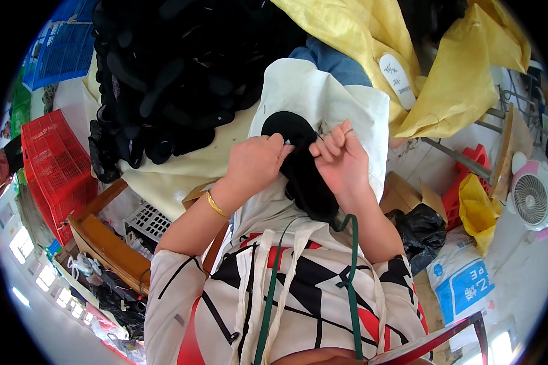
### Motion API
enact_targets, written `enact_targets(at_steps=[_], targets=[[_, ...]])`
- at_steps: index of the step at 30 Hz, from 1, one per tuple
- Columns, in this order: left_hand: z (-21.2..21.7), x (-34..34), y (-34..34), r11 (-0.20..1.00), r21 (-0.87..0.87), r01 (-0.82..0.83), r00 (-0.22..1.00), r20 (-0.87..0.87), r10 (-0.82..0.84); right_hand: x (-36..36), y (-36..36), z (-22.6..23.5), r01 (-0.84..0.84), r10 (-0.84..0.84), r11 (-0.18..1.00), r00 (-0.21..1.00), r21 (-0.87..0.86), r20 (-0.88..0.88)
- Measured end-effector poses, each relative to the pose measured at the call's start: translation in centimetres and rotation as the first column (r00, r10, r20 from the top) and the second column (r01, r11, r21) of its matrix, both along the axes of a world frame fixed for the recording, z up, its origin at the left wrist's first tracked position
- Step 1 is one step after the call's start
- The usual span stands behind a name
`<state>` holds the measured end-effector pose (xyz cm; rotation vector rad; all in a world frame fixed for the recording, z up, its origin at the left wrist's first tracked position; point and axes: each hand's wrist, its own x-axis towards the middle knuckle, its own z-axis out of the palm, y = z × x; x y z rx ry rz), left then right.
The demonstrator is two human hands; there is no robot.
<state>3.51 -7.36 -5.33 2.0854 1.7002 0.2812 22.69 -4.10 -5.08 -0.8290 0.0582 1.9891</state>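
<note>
A black slipper (313, 182) lies lengthwise across my lap on a white apron (362, 112). At its upper left edge, my left hand (256, 161) is closed in a pinch on the slipper, with a small pale bit showing by the fingertips. Against the slipper's right side my right hand (344, 158) is also closed, thumb and index finger together and the other fingers curled. Whatever it pinches is too small to make out. A large heap of black slippers (164, 79) rises just beyond my left hand.
Yellow woven sacking (444, 91) hangs at far right, with a white sole-shaped card (397, 81) on it. Red crates (58, 170) and a wooden chair (112, 243) stand at left. To the right are a black plastic bag (420, 234) and a fan (531, 193).
</note>
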Motion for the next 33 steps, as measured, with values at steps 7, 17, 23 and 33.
enact_targets(at_steps=[7, 17, 23, 33], targets=[[-0.6, -0.5, -0.1, 0.996, -0.080, 0.045, 0.998, 0.037, -0.042, 2.8, -4.2, 0.5, 0.016, -0.016, 1.000, 1.000, 0.022, -0.019], [2.3, 0.0, 0.4, 0.983, 0.044, -0.181, 0.920, 0.360, 0.153, 2.9, -4.3, -1.7, 0.099, -0.114, 0.987, 0.986, -0.127, -0.120], [4.6, 1.5, 1.5, 0.999, -0.028, -0.035, 0.993, 0.109, 0.037, 1.2, -4.5, -0.2, 0.057, -0.056, 0.998, 0.996, 0.003, -0.070], [1.1, 1.1, 1.1, 0.963, -0.144, -0.230, 0.941, 0.220, 0.257, 0.3, -6.6, 0.1, 0.090, -0.083, 0.938, 0.996, 0.334, -0.035]])
